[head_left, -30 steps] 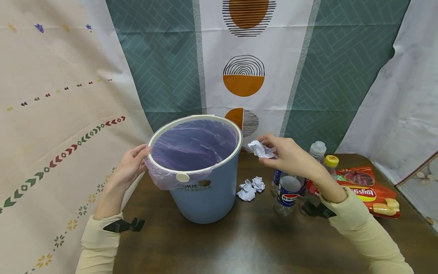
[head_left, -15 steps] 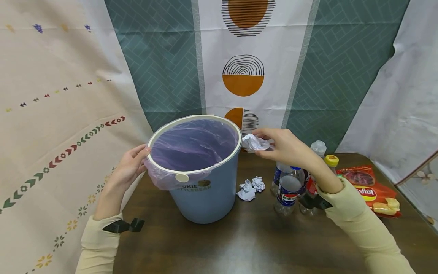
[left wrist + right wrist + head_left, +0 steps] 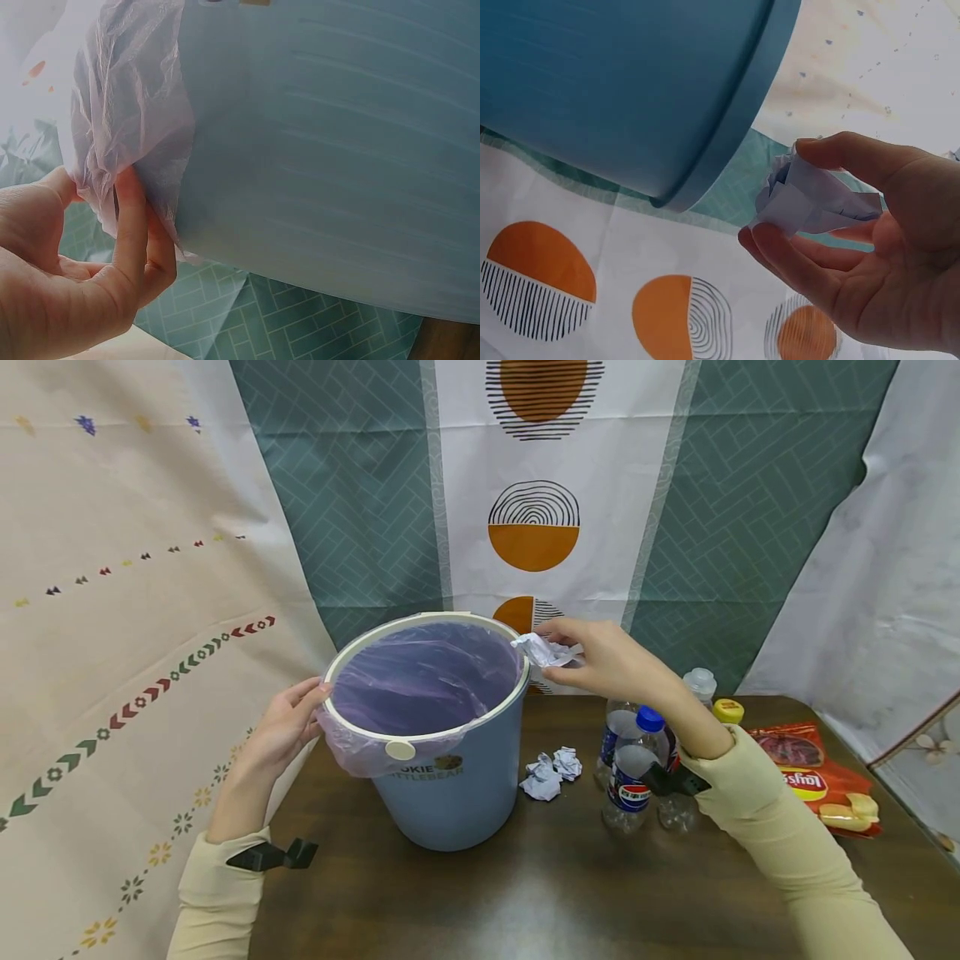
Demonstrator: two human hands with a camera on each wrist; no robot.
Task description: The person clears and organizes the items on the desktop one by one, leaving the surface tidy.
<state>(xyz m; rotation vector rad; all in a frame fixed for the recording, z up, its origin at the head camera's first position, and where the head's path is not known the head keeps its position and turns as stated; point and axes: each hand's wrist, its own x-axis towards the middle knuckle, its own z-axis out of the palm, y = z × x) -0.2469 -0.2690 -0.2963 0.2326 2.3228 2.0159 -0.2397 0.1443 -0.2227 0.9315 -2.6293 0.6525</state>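
Observation:
A blue trash can [image 3: 457, 806] with a cream rim stands on the table, lined with a thin pinkish plastic bag [image 3: 352, 752] folded over its edge. My left hand [image 3: 281, 727] grips the can's left rim and the bag there; in the left wrist view its thumb and fingers pinch the bag's overhang [image 3: 127, 97]. Between the thumb and fingers of my right hand [image 3: 611, 664] is a crumpled paper ball [image 3: 546, 652], overlapping the can's right rim in the head view. The right wrist view shows the paper ball [image 3: 810, 195] beside the can's outer wall [image 3: 630, 82].
Two more crumpled paper balls [image 3: 550, 772] lie right of the can. Several plastic bottles stand farther right, among them a Pepsi bottle [image 3: 628, 789] with a blue-capped one behind. A red Lay's chip bag [image 3: 817, 777] lies at the table's right. Patterned curtains [image 3: 375, 485] hang behind.
My right hand has moved left and upward with the paper ball, from beside the can to its right rim. The left hand has stayed on the left rim.

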